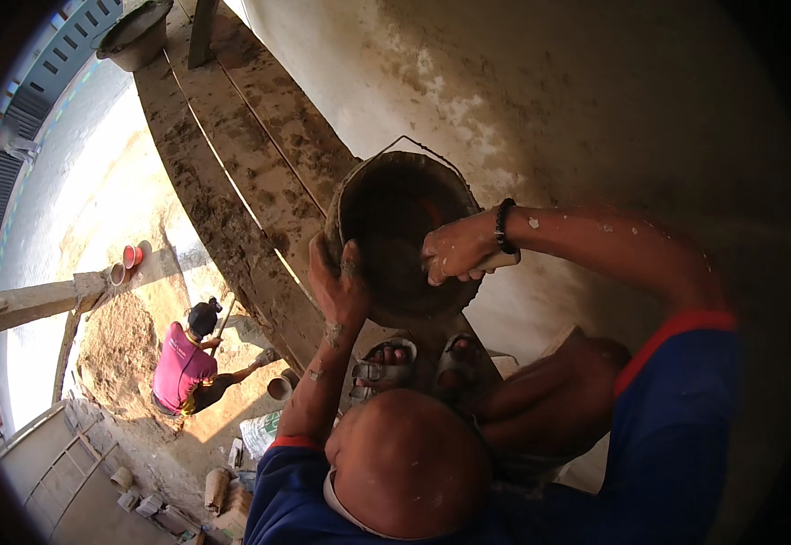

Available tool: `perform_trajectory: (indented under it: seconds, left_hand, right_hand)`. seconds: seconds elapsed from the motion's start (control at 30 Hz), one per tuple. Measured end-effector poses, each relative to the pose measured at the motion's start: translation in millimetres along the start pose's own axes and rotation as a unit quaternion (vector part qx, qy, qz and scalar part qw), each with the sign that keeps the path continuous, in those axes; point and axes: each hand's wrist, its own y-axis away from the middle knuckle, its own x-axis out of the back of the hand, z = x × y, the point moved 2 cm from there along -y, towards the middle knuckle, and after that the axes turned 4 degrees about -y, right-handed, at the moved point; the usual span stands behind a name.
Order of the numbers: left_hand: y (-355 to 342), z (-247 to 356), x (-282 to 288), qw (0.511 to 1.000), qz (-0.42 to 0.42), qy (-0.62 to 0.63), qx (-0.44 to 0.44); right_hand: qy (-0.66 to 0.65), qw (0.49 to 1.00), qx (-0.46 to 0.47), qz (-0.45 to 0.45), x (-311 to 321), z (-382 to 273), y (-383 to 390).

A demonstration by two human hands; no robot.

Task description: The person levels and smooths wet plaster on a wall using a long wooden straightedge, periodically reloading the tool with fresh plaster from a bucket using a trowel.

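A mortar-crusted bucket (388, 227) with a raised wire handle stands tilted on the planks, close by the wall. My left hand (339, 286) grips its near left rim, thumb on the inner side. Inside the bucket's right part, my right hand (459, 247) is closed round a tool with a pale wooden handle (502, 260). The tool's working end is hidden in the dark bucket, so I cannot tell its kind. Dried mortar specks mark both forearms. My sandalled feet (386, 356) rest just behind the bucket.
Muddy scaffold planks (232, 154) have gaps and a sheer left edge. A second bucket (136, 36) stands at their far end. A plastered wall (595, 109) bounds the right. Far below, a person in pink (184, 368) holds a long-handled tool by a sand heap (123, 341).
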Motion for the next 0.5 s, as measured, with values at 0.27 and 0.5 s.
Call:
perform_trajectory:
  seconds: [0.27, 0.5]
  left_hand:
    - [-11.0, -56.3, 13.3, 0.994, -0.027, 0.066, 0.083]
    - [-10.1, -46.8, 7.2, 0.98, -0.043, 0.156, 0.114]
  right_hand:
    - [0.281, 0.845, 0.187, 0.416, 4.5, 49.3, 106.6]
    - [-0.024, 0.929, 0.123, 0.349, -55.6, 150.8, 94.1]
